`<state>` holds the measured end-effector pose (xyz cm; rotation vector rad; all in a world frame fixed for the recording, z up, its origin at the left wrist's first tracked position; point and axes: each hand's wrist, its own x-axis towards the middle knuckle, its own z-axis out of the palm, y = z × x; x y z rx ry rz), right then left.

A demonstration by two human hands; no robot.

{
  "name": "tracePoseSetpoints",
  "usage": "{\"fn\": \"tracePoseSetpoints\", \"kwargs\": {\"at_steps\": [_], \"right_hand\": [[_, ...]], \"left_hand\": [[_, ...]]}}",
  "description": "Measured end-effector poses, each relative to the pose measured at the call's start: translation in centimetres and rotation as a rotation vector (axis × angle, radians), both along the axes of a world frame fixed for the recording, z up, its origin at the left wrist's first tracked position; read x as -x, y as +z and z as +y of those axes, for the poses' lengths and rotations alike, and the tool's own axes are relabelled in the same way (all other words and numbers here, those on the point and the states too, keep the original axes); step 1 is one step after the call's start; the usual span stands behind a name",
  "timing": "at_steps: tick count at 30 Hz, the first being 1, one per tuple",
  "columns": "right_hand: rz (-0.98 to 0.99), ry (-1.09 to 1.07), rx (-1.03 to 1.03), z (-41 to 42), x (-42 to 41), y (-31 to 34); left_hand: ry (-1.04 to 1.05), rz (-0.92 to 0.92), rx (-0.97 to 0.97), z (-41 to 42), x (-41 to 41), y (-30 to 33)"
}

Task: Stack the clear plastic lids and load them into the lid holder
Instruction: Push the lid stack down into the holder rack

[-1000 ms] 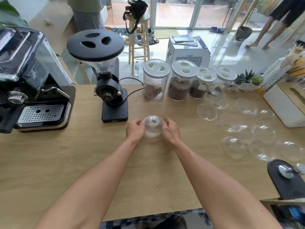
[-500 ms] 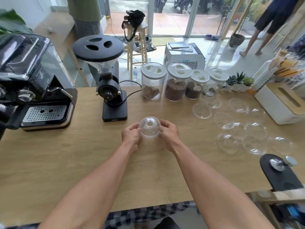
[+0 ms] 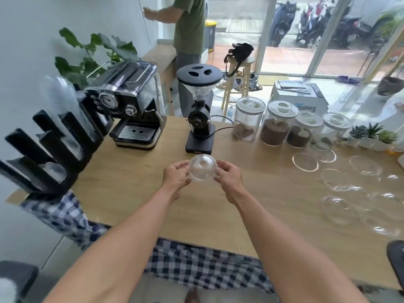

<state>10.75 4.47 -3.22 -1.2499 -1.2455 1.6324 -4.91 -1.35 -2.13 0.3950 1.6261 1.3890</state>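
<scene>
Swinging into view at nine o'clock, the black slotted lid holder [image 3: 47,149] was out of frame a second ago; the head has turned toward it. Left hand [image 3: 176,176] and right hand [image 3: 229,179] pinch the stacked clear lids [image 3: 202,170] between them, now lifted off the tabletop [image 3: 135,193] where they sat before. Loading looks like the coming step. Loose lids [image 3: 334,206] still lie at three o'clock, so the stacking seems unfinished.

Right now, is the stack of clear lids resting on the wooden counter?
No, both the left hand and the right hand hold the stack of clear lids up above the wooden counter.
</scene>
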Motion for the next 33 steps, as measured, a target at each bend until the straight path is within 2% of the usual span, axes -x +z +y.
{"fn": "tracePoseSetpoints", "kwargs": {"at_steps": [8, 18, 24, 33], "right_hand": [[-0.031, 0.199, -0.082, -4.1, 9.8, 3.3], [0.057, 0.402, -0.2, -9.7, 26.6, 10.7], [0.005, 0.391, -0.265, -13.0, 35.8, 13.5], [-0.119, 0.276, -0.187, -16.3, 46.5, 11.9]], "left_hand": [[0.187, 0.114, -0.043, -7.6, 8.5, 4.6], [0.351, 0.313, -0.087, -16.2, 25.2, 12.7], [0.298, 0.381, -0.076, -18.8, 36.0, 15.2], [-0.006, 0.564, 0.032, -21.5, 49.0, 14.3]]}}
